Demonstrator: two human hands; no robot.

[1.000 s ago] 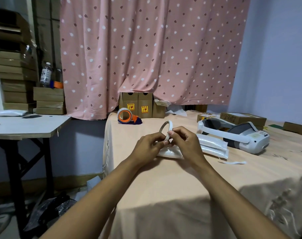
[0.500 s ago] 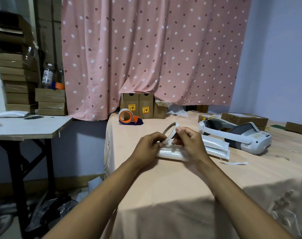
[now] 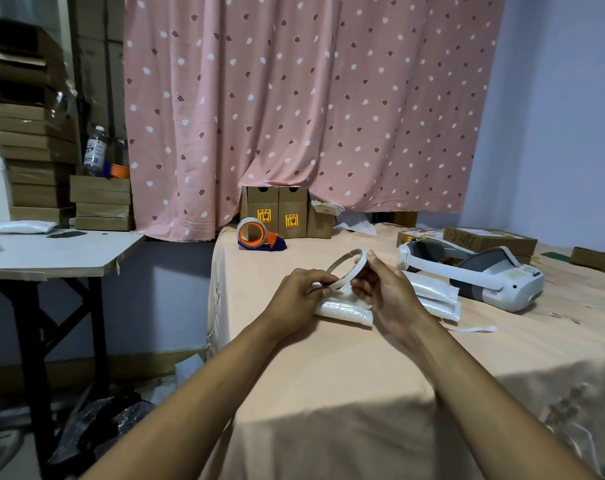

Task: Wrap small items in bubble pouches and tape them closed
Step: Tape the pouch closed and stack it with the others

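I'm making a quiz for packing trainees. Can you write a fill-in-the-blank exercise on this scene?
1. The right hand grips the thin tape roll; the ___ hand pinches its lower edge.
2. The bubble pouch beneath them lies on a ___-covered table.
3. The tape dispenser by the boxes is blue and ___.
4. The headset lies to the ___ of both hands.
Missing words: left (the left hand); cloth; orange; right.

Left hand (image 3: 296, 293) and right hand (image 3: 389, 297) bare; forearms bare down to frame edge
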